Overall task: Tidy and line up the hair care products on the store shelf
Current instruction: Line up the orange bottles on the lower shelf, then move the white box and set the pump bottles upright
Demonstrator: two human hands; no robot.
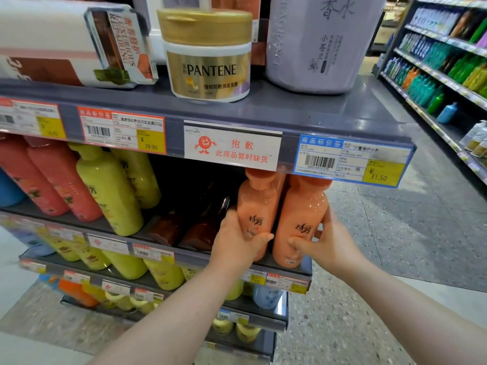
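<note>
Two orange bottles stand side by side at the right end of the second shelf point(305, 268). My left hand point(238, 239) is wrapped around the lower part of the left orange bottle point(257, 204). My right hand point(325, 239) grips the right orange bottle point(303, 214) from its right side and front. Both bottles are upright and nearly touching, their caps tucked under the price rail above. Left of them lie dark brown bottles point(200, 233), then yellow bottles point(110, 191) and pink bottles point(63, 185).
On the top shelf point(290, 106) sit a gold Pantene jar point(208, 54), a large lilac container point(316, 40) and a white boxed product point(71, 43). Lower shelves hold yellow, orange and blue bottles. An aisle floor and another stocked shelf point(442, 75) lie to the right.
</note>
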